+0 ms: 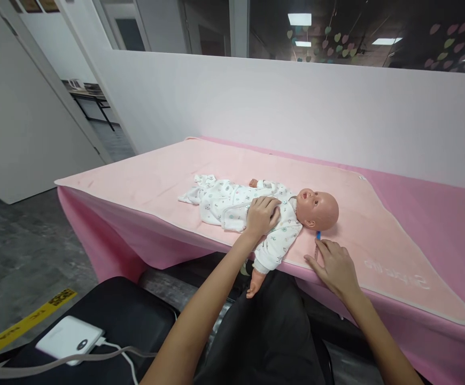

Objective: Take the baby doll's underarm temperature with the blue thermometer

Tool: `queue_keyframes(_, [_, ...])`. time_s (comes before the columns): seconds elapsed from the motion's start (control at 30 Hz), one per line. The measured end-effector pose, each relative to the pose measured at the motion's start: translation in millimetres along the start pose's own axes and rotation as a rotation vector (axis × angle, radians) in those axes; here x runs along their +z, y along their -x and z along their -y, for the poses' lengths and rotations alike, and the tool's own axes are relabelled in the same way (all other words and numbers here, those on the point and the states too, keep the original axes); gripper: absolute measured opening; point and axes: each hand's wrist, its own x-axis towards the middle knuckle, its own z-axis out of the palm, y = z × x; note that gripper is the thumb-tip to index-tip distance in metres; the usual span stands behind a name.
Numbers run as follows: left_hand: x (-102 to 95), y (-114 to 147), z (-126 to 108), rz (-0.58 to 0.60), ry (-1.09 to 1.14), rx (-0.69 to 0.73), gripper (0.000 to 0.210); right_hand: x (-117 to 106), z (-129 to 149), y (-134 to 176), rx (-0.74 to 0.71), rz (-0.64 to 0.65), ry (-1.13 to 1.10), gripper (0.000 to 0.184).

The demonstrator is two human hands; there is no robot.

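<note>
A baby doll (pixel 319 209) in a white patterned romper (pixel 216 200) lies on its back, head to the right. My left hand (pixel 261 215) rests on the doll's chest, fingers laid over the cloth and slightly bent. Beside the head, at the near edge of the pink mat (pixel 148 176), my right hand (pixel 334 266) has thumb and fingers closed around a thin stick with a blue tip (pixel 318 235). Most of the stick is covered by the fingers, so its kind is unclear. One doll arm (pixel 274 248) hangs over the table edge, above my lap.
A pink cloth (pixel 452 230) covers the table under the mat, against a white wall (pixel 280 107). On a black chair (pixel 136 310) at lower left lies a white power bank (pixel 71 338) with a cable. Yellow tape (pixel 24 323) shows at the far left.
</note>
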Motion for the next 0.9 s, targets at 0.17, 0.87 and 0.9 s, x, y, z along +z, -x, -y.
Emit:
queue_keyframes(0.17, [-0.3,-1,0,0.006,-0.002,-0.001,0.02,1,4,-1,0.048,-0.009,0.021,0.046])
queue_keyframes(0.87, [9.9,-15,-8,0.055,-0.104,0.044,0.024,5,2,-43,0.484,0.033,-0.257,0.019])
queue_keyframes(0.9, [10.3,-12,-7,0.046,-0.089,0.045,0.024,5,3,-45,0.5,0.048,-0.265,0.019])
